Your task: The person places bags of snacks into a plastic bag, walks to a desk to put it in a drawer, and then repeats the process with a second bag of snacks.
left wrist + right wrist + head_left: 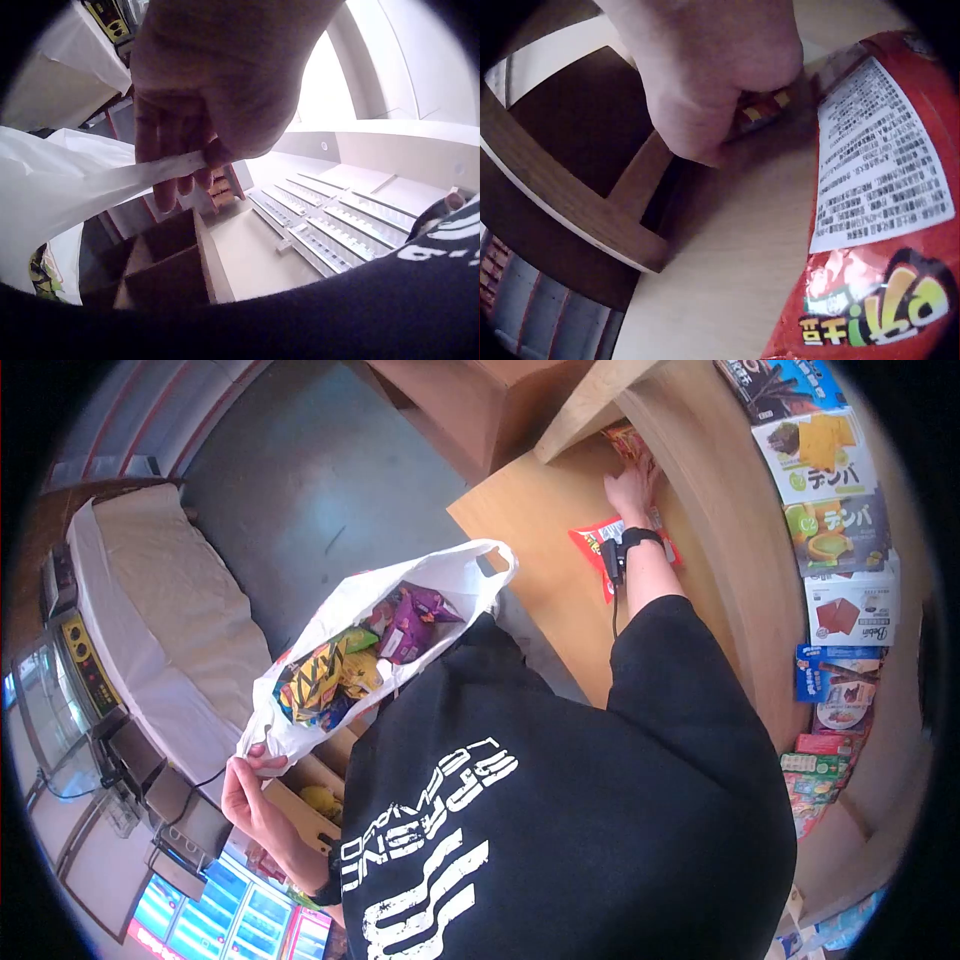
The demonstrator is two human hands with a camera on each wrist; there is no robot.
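Note:
My left hand pinches one handle of a white plastic bag between thumb and fingers. The bag's mouth gapes, showing several snack packets inside, among them a purple packet and a yellow-and-black packet. On the right, my right hand reaches over a wooden shelf to a red-and-yellow packet at its far end. The hand hides its fingertips, so I cannot tell whether they grip that packet. A red snack packet with a white printed label lies on the shelf under the right wrist.
Boxed snacks stand in a row along the right. A wooden upright rises beside the far packet. A cloth-covered surface stands to the left, and lit drinks coolers are at the lower left.

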